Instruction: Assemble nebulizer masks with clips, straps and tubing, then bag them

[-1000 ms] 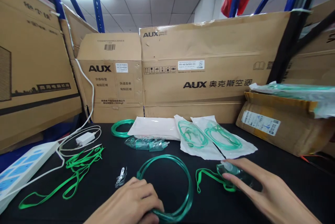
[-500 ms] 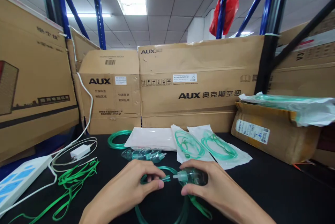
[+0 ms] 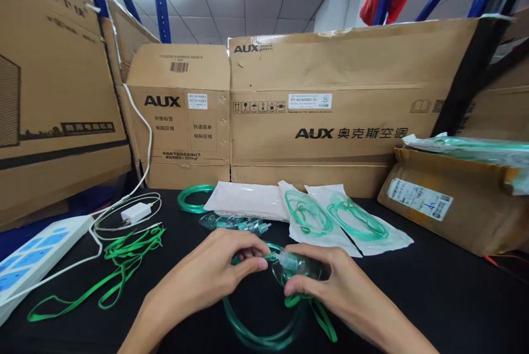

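Observation:
My left hand [image 3: 235, 260] pinches the end of a coiled green tube [image 3: 264, 340] between thumb and fingers. My right hand [image 3: 322, 277] is wrapped round a clear oxygen mask [image 3: 293, 263], whose pale connector points left. The tube end and the connector meet between my fingertips; how far one sits on the other cannot be made out. A green strap [image 3: 324, 321] hangs from the mask below my right hand. The tube's loop lies on the black tabletop under both hands.
Behind lie another clear mask [image 3: 235, 223], a green coil [image 3: 194, 199], a white packet [image 3: 248, 199] and two packs of green tubing [image 3: 309, 216]. Green straps [image 3: 132, 255], an adapter [image 3: 136, 212] and a power strip [image 3: 37, 249] are left. A carton [image 3: 413, 199] stands right.
The gap between the tube end and the mask's connector has closed, my hands drawing together. The whole view has shifted, with the boxes now higher in the picture.

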Available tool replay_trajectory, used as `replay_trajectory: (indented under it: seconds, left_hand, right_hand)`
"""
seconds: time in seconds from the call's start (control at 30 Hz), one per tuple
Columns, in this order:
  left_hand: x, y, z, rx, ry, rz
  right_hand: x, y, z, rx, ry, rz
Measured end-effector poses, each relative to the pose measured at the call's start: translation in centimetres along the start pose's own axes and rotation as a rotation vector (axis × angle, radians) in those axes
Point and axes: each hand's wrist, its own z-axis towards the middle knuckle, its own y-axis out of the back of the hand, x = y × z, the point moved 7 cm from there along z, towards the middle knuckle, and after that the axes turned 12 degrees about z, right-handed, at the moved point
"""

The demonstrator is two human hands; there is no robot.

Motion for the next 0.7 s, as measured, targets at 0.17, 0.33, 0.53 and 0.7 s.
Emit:
replay_trajectory:
  seconds: [0.17, 0.33, 0.53, 0.7]
  left_hand:
    - [-0.1, 0.1, 0.1, -0.031, -0.015, -0.022]
    - [-0.4, 0.0, 0.4, -0.045, -0.011, -0.027]
    - [0.3, -0.7, 0.2, -0.074, 0.015, -0.052]
    - [0.3, -1.4, 0.1, -0.074, -0.005, -0.031]
  right_hand:
    - [-1.4, 0.2, -0.9, 0.079, -0.012, 0.047]
    - [-2.0, 0.8, -0.4, -0.028, -0.051, 0.054]
    - [-0.9, 0.2, 0.5, 0.001, -0.055, 0.068]
    - [-0.7, 0.6, -0.1, -0.025, -0.023, 0.010]
